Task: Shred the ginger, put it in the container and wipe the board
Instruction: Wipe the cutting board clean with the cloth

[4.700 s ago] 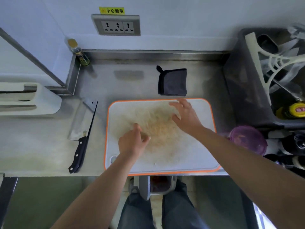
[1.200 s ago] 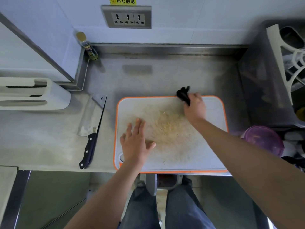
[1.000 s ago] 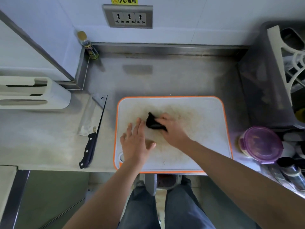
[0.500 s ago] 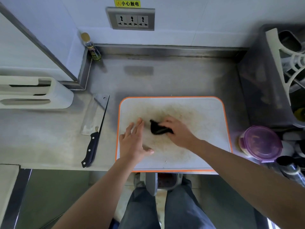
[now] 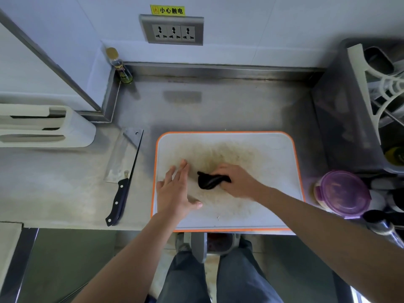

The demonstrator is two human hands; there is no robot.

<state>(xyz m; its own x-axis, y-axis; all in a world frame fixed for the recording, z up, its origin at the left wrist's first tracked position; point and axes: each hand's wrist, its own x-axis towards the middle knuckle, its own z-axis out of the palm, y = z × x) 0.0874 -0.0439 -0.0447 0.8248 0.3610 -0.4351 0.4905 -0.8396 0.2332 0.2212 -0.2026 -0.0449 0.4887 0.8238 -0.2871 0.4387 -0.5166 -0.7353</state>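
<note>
Wiping underway, we judge: right hand (image 5: 238,182) grips black cloth (image 5: 208,181) on stained board (image 5: 273,154); left hand (image 5: 173,193) lies flat on it; container (image 5: 343,193) already lidded.

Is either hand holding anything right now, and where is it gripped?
The right hand grips a bunched black cloth by one end; the left hand lies flat on the cutting board, holding nothing.

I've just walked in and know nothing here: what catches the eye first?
A white, orange-edged cutting board, stained brownish, sits mid-counter. On it the right hand grips a bunched black cloth, the left hand flat beside it. A cleaver lies left of the board; a purple-lidded container stands to its right.
</note>
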